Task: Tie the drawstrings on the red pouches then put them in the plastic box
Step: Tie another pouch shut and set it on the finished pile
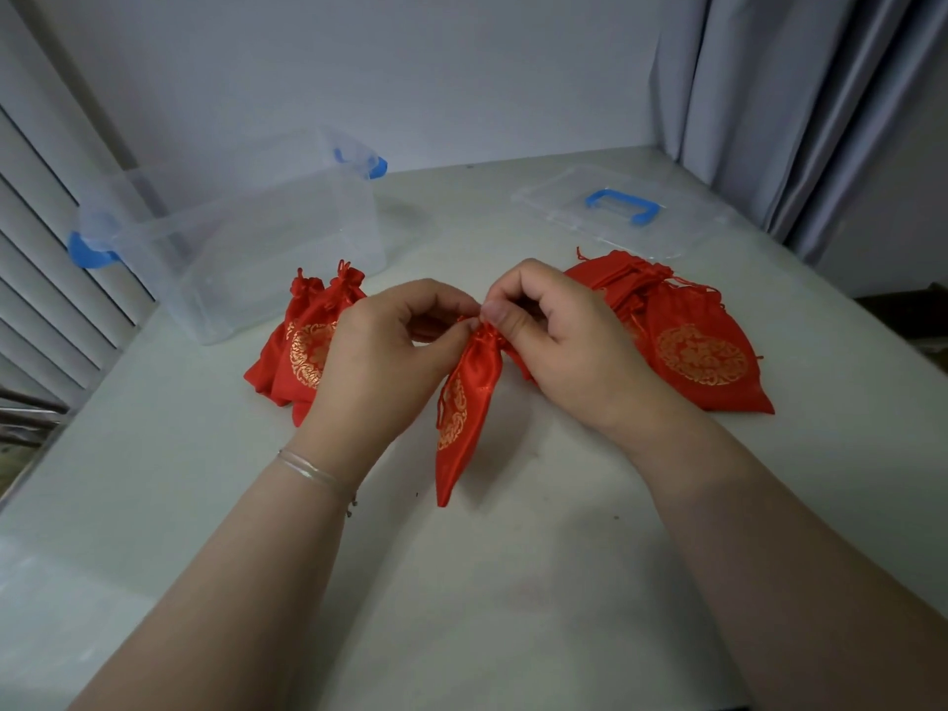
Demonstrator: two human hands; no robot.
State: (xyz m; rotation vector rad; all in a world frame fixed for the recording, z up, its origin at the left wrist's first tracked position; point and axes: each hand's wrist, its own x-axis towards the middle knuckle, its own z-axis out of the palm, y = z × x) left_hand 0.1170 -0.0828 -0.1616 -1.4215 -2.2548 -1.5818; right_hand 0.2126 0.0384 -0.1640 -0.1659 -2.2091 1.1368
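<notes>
Here, both hands, left (379,351), right (559,336), pinching red pouch (461,407) neck between them

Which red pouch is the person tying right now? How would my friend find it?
Start at the clear plastic box at the back left of the table, then come forward to the two hands in the middle. The pouch hangs between them, pinched at its gathered top. The other pouches lie in piles on either side.

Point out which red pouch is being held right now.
The narrow pouch in the middle, its neck pinched by the left hand and right hand. The left pile and right pile lie untouched on the table.
</notes>
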